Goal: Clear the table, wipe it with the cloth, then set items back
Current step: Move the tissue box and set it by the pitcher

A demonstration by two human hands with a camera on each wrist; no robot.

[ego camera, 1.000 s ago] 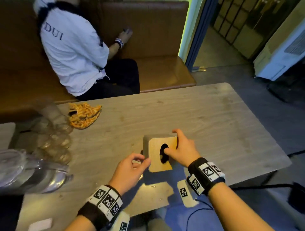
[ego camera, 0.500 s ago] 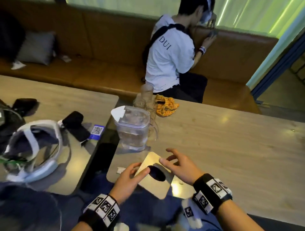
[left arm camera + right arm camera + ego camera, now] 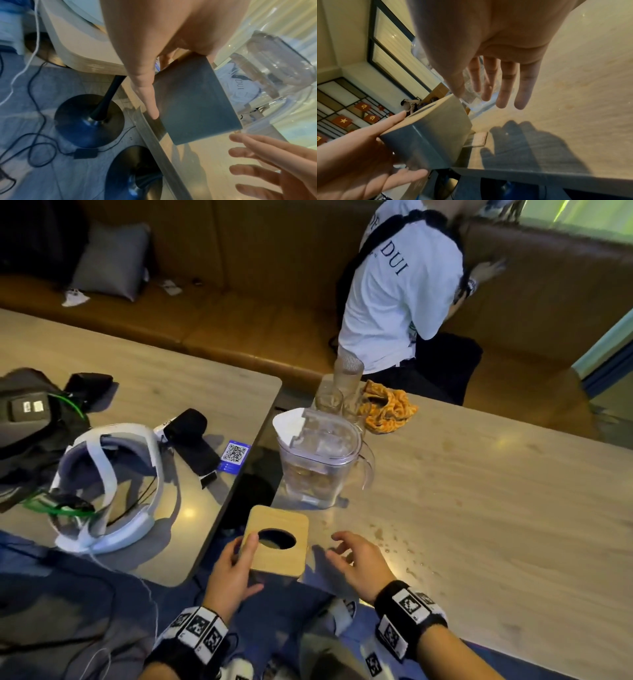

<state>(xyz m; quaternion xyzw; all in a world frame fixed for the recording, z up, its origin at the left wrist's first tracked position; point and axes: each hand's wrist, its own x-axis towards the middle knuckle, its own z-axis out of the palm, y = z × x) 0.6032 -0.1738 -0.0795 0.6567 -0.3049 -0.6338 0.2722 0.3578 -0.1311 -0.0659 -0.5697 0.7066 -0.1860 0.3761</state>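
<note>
Box (image 3: 276, 542) now in left hand (image 3: 230, 577)

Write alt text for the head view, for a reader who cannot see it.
The left hand grips a wooden-topped tissue box at the near corner of a wooden table, while the right hand hovers open beside it. Behind stand a clear pitcher, glasses and an orange cloth.

Dim warm light – soft, edge-warped

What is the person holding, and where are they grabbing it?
The left hand grips the tissue box by its left side, thumb underneath. The right hand holds nothing.
</note>
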